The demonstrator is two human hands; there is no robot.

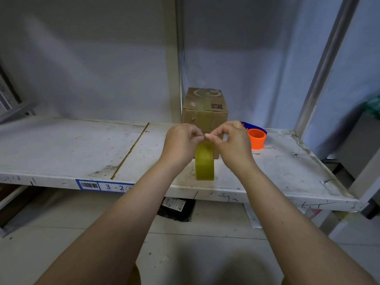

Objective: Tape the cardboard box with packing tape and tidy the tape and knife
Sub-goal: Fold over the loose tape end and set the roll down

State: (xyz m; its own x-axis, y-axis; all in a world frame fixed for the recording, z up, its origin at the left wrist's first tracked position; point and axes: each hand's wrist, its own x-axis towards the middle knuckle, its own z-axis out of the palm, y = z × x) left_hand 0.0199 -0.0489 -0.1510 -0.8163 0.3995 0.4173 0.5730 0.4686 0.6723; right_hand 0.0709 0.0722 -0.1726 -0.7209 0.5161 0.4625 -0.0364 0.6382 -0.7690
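A yellowish roll of packing tape [204,163] stands on its edge on the white shelf [67,149], near the front. My left hand [181,144] and my right hand [230,141] meet above the roll, fingertips pinched together at its top, apparently on the tape's end. Behind them a small cardboard box [204,109] sits at the back of the shelf, with tape running over its top and front. An orange and blue tape cutter [256,136] lies just right of my right hand. No separate knife can be made out.
A shelf upright [172,58] rises behind the box, and a metal post [327,64] stands at the right. A blue label reading 3-2 [107,186] is on the shelf's front edge. A black packet [176,208] lies on the floor below.
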